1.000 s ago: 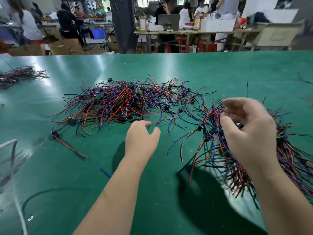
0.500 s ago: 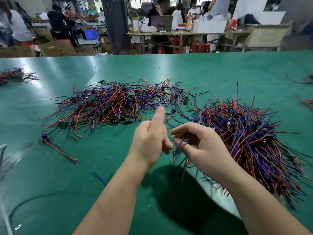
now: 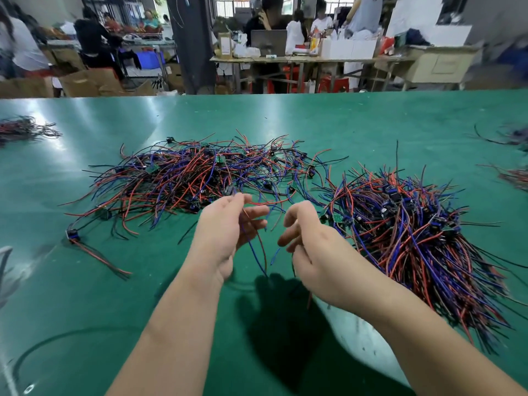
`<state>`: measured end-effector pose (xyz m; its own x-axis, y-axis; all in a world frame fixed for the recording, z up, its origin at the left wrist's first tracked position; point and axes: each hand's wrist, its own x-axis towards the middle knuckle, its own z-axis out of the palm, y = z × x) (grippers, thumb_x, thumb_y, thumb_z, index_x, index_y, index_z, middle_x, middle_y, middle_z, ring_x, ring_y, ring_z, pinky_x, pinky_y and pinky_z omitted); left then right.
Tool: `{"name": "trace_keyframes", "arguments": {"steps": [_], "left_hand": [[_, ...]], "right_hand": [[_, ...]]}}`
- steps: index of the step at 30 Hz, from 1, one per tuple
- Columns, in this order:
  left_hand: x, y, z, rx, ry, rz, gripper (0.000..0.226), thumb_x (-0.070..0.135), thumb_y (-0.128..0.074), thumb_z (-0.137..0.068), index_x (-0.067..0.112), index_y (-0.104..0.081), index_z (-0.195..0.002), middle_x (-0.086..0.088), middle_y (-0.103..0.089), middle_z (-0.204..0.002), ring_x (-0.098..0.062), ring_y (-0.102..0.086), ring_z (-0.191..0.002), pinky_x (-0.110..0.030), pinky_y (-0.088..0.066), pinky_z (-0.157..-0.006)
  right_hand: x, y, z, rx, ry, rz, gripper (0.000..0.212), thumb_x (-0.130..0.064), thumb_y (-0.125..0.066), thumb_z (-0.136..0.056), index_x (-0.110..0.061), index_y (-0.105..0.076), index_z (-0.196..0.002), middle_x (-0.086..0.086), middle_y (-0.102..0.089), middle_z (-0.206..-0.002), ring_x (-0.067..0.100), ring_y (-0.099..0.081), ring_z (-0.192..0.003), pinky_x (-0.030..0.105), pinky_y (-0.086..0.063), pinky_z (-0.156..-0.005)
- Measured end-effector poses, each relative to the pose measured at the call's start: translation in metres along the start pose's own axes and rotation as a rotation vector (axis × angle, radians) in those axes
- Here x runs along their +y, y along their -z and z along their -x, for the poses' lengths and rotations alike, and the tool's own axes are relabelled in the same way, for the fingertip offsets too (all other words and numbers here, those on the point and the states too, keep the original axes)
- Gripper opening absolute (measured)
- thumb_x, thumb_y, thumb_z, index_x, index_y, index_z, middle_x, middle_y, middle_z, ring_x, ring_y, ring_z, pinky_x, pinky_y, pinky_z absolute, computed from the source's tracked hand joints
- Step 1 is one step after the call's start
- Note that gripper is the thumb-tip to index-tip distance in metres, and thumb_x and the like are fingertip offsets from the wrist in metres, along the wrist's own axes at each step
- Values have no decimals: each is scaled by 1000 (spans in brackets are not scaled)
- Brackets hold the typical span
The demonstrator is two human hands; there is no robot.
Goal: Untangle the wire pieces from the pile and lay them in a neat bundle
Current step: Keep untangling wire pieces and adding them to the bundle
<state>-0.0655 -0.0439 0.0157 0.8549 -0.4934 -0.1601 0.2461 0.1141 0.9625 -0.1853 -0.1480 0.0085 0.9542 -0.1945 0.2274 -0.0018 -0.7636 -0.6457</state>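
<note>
Both hands have drawn apart since half a second ago, when they met over the near edge of the wires with the left index finger raised. The left hand point(image 3: 225, 232) is now lifted above the green table point(image 3: 285, 118), and its thumb and index finger pinch the upper end of one wire piece point(image 3: 254, 252). The red and blue leads of this piece hang down past the palm toward the table surface. The right hand point(image 3: 311, 252) sits just beside the left, apart from it, with its fingers curled inward. A thin dark strand shows below these fingers, but it cannot be told whether they grip it. The tangled pile point(image 3: 185, 178) of red, blue and black wires lies beyond the left hand, spread across the centre and left of the table, with small black and green components scattered through it. The bundle point(image 3: 414, 238) lies to the right of the right hand; its wires run roughly parallel, with the component ends toward the centre and the free ends fanning toward the near right edge. One separate piece point(image 3: 85, 247) lies alone on the table, near the left of the pile. Further wire heaps point(image 3: 20, 130) lie at the far left and far right edges. People are at workbenches point(image 3: 300, 60) beyond the table.
</note>
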Motion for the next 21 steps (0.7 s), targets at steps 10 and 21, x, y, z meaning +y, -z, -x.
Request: {"name": "trace_keyframes", "arguments": {"steps": [10, 21], "left_hand": [[-5, 1, -1, 32, -21, -120, 22, 25, -38, -102, 20, -55, -87, 7, -69, -58, -5, -61, -47, -24, -40, -57], [-8, 1, -2, 30, -11, -173, 22, 24, -39, -102, 16, -57, -92, 5, -70, -59, -6, -61, -47, -25, -39, -58]], "right_hand": [[35, -11, -14, -155, -265, 678, 40, -10, -40, -89, -18, -36, -128, 5, -43, -126, 29, -43, -117, 41, -41, -90], [73, 23, -5, -68, -576, 686, 12, 2, -43, -84, -6, -37, -78, 17, -41, -116, 35, -49, -102, 40, -45, -84]]}}
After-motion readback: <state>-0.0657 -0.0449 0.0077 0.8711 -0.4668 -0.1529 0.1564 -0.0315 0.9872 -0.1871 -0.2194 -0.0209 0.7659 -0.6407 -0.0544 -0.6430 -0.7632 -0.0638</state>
